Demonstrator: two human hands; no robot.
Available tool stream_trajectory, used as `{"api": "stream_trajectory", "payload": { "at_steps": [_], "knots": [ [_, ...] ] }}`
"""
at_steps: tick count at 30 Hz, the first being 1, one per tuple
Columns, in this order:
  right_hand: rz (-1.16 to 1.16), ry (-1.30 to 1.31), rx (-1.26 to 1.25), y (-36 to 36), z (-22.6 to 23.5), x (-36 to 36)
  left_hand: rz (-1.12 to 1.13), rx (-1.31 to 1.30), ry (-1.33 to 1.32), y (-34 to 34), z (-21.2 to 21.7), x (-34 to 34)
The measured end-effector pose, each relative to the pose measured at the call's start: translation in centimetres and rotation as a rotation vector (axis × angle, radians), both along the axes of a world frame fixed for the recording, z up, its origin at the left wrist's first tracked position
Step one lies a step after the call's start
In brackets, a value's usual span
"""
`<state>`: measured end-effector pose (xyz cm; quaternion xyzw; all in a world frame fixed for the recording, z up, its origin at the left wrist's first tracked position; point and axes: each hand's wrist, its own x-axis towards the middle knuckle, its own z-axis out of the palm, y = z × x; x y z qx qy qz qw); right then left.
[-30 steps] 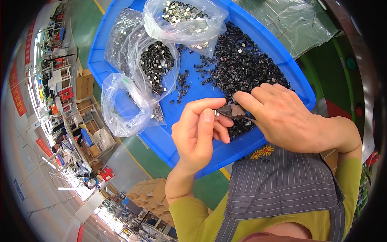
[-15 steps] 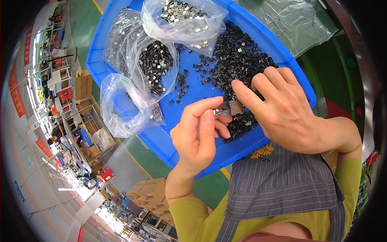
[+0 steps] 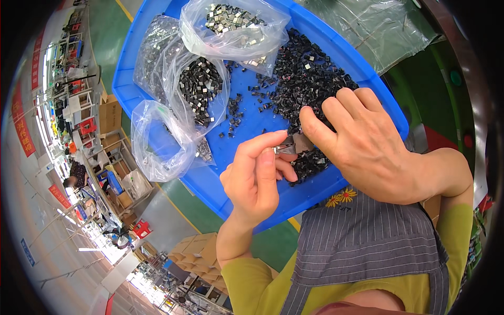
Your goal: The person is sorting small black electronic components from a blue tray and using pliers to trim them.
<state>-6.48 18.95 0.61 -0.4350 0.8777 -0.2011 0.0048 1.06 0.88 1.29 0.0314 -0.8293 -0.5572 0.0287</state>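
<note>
The small, shiny, silver-grey piece [image 3: 284, 148], apparently metal, is pinched between the thumb and index finger of our left hand [image 3: 251, 182], above the near part of the broad blue plastic tray [image 3: 207, 191]. Just to its right we see a flat, dull brown piece [image 3: 303, 143]; whether the two are joined, we cannot tell. In our judgement a firm pinch with the very fingertips serves best, since so small a part could easily twist or slip. We would also do well to work low over the tray, so that anything dropped lands by the loose heap of small black pieces [image 3: 310, 79] inside it.

Our left wrist crosses the tray's near edge, palm turned inward, the remaining fingers loosely curled below the pinch. Our right hand [image 3: 367, 144] arches over the tray's near right side, its back facing up, index finger fairly straight, the others bent at the knuckles. Its thumb is hidden, so we cannot tell whether those fingers pinch the brown piece.
</note>
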Motion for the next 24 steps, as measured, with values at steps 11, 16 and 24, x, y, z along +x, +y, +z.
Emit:
{"api": "stream_trajectory", "payload": {
  "at_steps": [11,16,24],
  "knots": [
    [0.025,-0.033,-0.016,0.21,-0.18,-0.09,-0.021,-0.013,0.001,0.08,0.02,-0.10],
    [0.032,-0.106,-0.069,0.23,-0.68,-0.01,-0.015,-0.010,-0.006,0.06,0.14,-0.08],
    [0.056,-0.228,-0.103,0.68,-0.25,-0.60,0.039,0.334,-0.143,-0.43,0.74,-0.08]
  ]
}}
